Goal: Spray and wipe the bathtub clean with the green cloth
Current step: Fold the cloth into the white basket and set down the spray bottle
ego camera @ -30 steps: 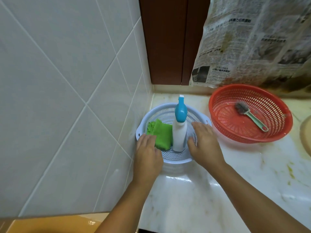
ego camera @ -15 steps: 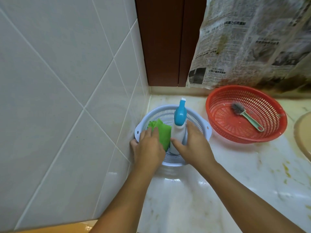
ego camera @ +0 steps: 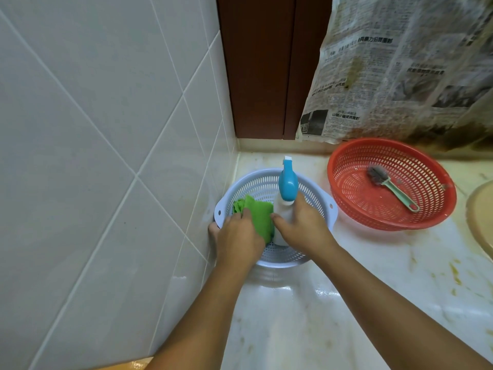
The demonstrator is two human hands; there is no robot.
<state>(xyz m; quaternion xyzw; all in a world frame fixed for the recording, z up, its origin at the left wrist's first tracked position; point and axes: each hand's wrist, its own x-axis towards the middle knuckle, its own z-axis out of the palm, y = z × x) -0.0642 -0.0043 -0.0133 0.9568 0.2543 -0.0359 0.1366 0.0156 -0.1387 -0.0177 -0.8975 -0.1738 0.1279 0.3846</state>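
A pale blue perforated basket (ego camera: pixel 317 198) stands in the corner of a marble ledge against the tiled wall. Inside it lies a folded green cloth (ego camera: pixel 260 216) beside an upright white spray bottle (ego camera: pixel 286 193) with a blue trigger head. My left hand (ego camera: pixel 238 237) lies over the near part of the cloth, its fingers on the fabric; whether they curl round it is hidden. My right hand (ego camera: pixel 302 225) is wrapped round the bottle's white body, thumb on the left side.
A red basket (ego camera: pixel 346 188) holding a green-handled brush (ego camera: pixel 392 188) stands to the right. Newspaper (ego camera: pixel 400 68) hangs behind it beside a dark brown door frame (ego camera: pixel 261 68). The white tiled wall (ego camera: pixel 106 156) is close on the left. A tan rim (ego camera: pixel 480 214) shows at the far right.
Both hands have gone from the basket's rim into the basket. The left has come down onto the green cloth and the right has closed round the spray bottle.
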